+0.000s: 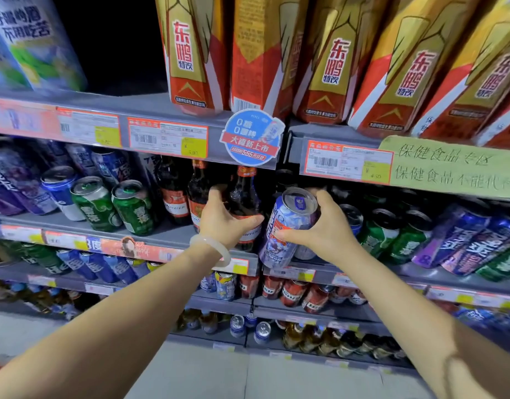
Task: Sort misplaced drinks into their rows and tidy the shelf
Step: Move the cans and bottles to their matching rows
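My left hand (223,218), with a pale bangle on the wrist, is wrapped around a dark brown beer bottle (243,197) with a red and white label, standing at the right end of a bottle row on the second shelf. My right hand (324,226) holds a tall blue and white can (288,226), tilted with its top toward me, in front of the shelf gap just right of the bottles. Two more brown bottles (173,191) stand left of the held bottle.
Green cans (133,208) and a blue can (59,188) stand left of the bottles; green cans (380,228) and purple cans (461,234) fill the right. Large gold and red bottles (190,53) stand on the shelf above. The shelf edge (167,136) carries price tags. Lower shelves hold more cans and bottles.
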`<state>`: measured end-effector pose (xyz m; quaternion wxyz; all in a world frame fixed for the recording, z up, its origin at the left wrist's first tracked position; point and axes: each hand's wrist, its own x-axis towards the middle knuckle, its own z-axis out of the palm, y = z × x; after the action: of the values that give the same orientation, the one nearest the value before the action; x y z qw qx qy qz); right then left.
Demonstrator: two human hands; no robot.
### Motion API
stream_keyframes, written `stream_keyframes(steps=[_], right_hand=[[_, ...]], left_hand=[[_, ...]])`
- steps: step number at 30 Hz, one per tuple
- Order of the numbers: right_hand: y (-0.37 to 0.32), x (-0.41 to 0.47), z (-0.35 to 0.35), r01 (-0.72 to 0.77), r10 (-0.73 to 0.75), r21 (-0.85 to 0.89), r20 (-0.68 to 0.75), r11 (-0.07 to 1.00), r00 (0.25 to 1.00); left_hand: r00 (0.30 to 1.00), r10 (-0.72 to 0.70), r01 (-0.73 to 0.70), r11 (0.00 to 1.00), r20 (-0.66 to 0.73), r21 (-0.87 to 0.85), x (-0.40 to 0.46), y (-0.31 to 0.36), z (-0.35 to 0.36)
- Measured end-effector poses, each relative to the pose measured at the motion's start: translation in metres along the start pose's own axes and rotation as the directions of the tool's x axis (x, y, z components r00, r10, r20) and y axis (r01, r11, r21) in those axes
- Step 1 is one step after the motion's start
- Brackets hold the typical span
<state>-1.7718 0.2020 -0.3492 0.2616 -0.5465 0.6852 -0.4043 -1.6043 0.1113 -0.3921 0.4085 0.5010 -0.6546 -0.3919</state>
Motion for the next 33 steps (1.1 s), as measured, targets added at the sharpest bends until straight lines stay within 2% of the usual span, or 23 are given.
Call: stream_keyframes(steps=[6, 10, 16, 20, 23, 25, 28, 29, 33], right_hand=[[0.006, -0.003, 0.003, -0.012, 0.012, 0.011, -0.007, 1.000, 1.000], [0.006, -0.002, 0.005, -0.010, 0.010, 0.014, 0.001, 1.000, 1.000], [0.000, 0.001, 0.010, -0.004, 0.004, 0.006, -0.002, 1.000, 1.000], [-0.006, -0.002, 0.014, 0.008, -0.008, -0.011, -0.001, 1.000, 1.000], [-0.014, -0.006, 0.016, 0.033, -0.033, -0.007, 0.009, 0.999, 0.999], [-0.023, -0.008, 0.022, 0.059, -0.059, -0.002, 0.036, 0.998, 0.998], [-0.038, -0.007, 0.041, 0.095, -0.096, 0.008, 0.088, 0.995, 0.992], [-0.044, -0.006, 0.050, 0.115, -0.116, 0.020, 0.111, 0.993, 0.987], [-0.069, -0.001, 0.093, 0.178, -0.193, 0.087, 0.218, 0.980, 0.957]], left_hand=[[1.000, -0.006, 0.006, 0.999, 0.007, -0.032, 0.003, -0.008, 0.013], [0.997, -0.071, 0.071, 0.994, 0.003, -0.089, 0.002, -0.012, 0.016], [0.998, -0.049, 0.045, 0.993, 0.035, 0.109, 0.000, -0.010, 0.013], [0.993, -0.113, 0.103, 0.961, 0.022, 0.258, 0.001, -0.007, 0.013], [0.998, -0.060, 0.062, 0.964, -0.015, 0.258, -0.019, -0.008, 0.001], [0.996, 0.026, -0.040, 0.985, 0.084, 0.168, -0.037, -0.013, -0.012], [0.917, 0.065, -0.123, 0.985, 0.393, 0.124, -0.053, -0.015, -0.034], [0.912, 0.062, -0.114, 0.988, 0.405, 0.106, -0.055, -0.016, -0.041], [0.989, 0.024, -0.020, 0.999, 0.148, -0.029, -0.067, -0.017, -0.076]])
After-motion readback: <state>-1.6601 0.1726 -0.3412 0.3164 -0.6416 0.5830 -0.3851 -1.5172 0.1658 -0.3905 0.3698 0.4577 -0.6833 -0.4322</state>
